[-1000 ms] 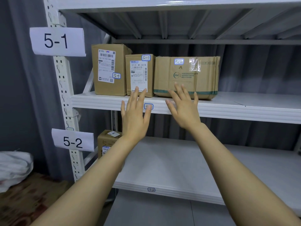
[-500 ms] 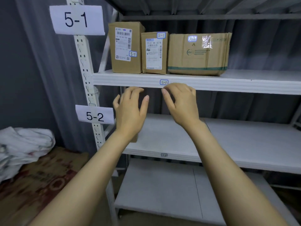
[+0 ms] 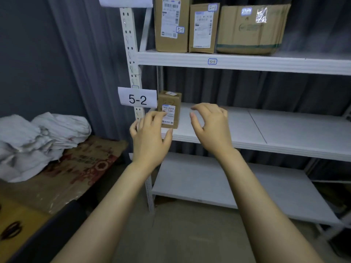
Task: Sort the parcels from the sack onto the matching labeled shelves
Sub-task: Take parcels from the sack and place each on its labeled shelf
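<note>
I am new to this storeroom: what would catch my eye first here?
The left hand and right hand, loosely curled, reach toward the middle shelf. Just behind the left hand a small brown parcel stands alone beside the paper sign 5-2. Above, three brown parcels line the shelf tagged 5-1, and a crumpled white sack lies at far left.

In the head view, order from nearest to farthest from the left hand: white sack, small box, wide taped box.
1. small box, beside the left hand, on shelf 5-2.
2. white sack, low, left.
3. wide taped box, upper shelf, right.
</note>
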